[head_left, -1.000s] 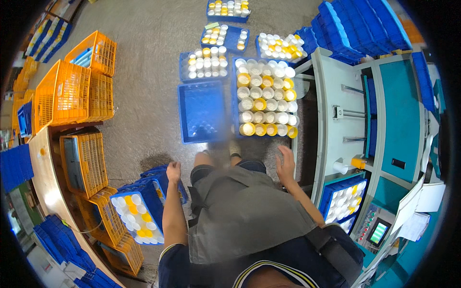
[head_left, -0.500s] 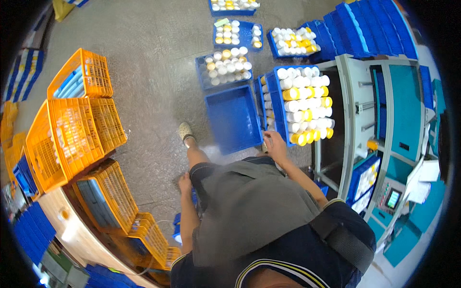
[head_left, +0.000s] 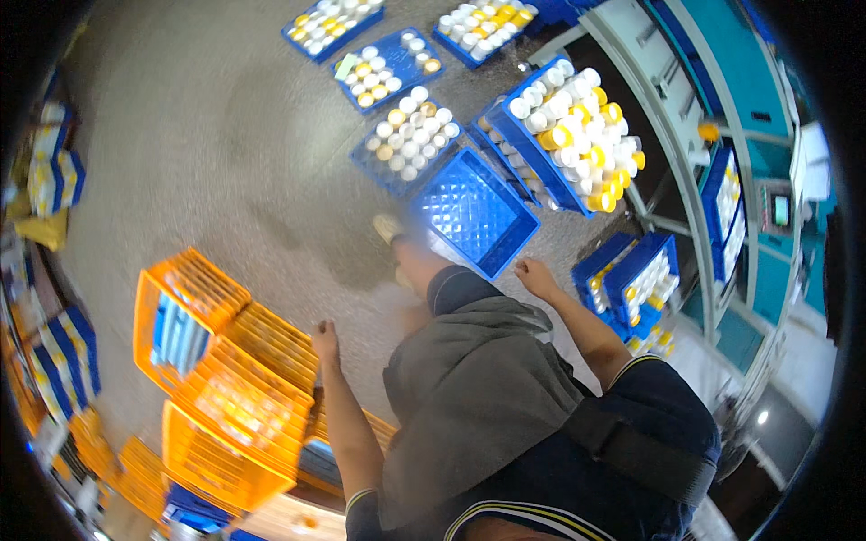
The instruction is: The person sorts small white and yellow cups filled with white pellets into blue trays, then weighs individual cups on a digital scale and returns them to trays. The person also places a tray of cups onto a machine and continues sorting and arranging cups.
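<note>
My left hand (head_left: 326, 343) hangs at my side, fingers curled into a loose fist with nothing showing in it. It is nearest to the stacked orange plastic crates (head_left: 273, 350). My right hand (head_left: 536, 277) is held out with its fingers bent together, and I see nothing in it. Close by, but apart from it, lies an empty blue plastic tray (head_left: 474, 212) on the floor. Against that tray's far side is another blue tray filled with upright white and yellow bottles (head_left: 410, 135).
A tall tilted blue tray (head_left: 541, 135) holds many white and yellow bottles. Further bottle trays (head_left: 332, 25) stand farther off. At the right is a teal and grey machine (head_left: 753, 270) with a small screen. Smaller blue trays (head_left: 622, 275) of bottles sit beside it.
The view has swung round and my body has turned, a leg stepping. My right hand has come away from the empty tray's corner. The orange crates now appear lower and closer to my left hand.
</note>
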`<move>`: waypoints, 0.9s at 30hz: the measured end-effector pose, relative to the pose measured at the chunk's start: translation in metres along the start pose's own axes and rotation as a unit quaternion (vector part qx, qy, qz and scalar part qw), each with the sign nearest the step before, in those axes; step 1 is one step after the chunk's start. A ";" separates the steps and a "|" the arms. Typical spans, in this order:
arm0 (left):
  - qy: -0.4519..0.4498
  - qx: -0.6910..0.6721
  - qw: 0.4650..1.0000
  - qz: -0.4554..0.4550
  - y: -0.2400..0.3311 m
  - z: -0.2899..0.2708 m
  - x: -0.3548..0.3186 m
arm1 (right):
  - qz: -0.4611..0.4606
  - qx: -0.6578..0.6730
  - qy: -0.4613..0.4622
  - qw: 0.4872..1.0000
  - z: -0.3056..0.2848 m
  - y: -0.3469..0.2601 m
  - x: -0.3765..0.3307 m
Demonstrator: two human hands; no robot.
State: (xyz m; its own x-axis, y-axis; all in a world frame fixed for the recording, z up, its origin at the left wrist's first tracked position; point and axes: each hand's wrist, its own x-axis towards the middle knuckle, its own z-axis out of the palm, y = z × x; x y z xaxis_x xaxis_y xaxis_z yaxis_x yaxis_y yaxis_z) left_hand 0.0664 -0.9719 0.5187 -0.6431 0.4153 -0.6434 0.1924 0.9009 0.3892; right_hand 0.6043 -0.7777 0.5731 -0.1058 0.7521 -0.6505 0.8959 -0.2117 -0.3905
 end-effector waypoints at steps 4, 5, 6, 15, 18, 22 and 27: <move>-0.088 0.035 0.994 0.053 0.087 -0.011 0.065 | 0.114 -0.001 -0.024 0.993 0.052 -0.014 0.028; -0.102 0.053 0.991 0.066 0.115 -0.008 0.081 | 0.075 -0.003 -0.048 0.996 0.059 -0.020 0.039; -0.106 0.076 0.987 0.096 0.138 -0.011 0.096 | 0.053 -0.008 -0.069 0.996 0.068 -0.030 0.058; -0.206 0.296 0.872 0.330 0.348 0.007 0.220 | 0.111 0.292 0.188 0.931 0.066 -0.184 0.145; -0.229 0.359 0.800 0.422 0.403 0.053 0.266 | 0.225 0.265 0.155 0.924 0.080 -0.215 0.179; -0.279 0.387 0.704 0.526 0.467 0.172 0.332 | 0.230 0.226 0.168 0.932 0.126 -0.229 0.255; -0.287 0.350 0.559 0.695 0.513 0.330 0.381 | 0.121 0.061 0.263 0.955 0.179 -0.199 0.401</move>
State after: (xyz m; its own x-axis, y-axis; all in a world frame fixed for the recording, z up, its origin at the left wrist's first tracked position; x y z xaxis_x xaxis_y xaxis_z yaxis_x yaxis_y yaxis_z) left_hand 0.1650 -0.3096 0.2562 0.7932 0.5660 -0.2247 0.5824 -0.5972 0.5515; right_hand 0.3067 -0.5457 0.2732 0.3573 0.8749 -0.3269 0.8063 -0.4656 -0.3648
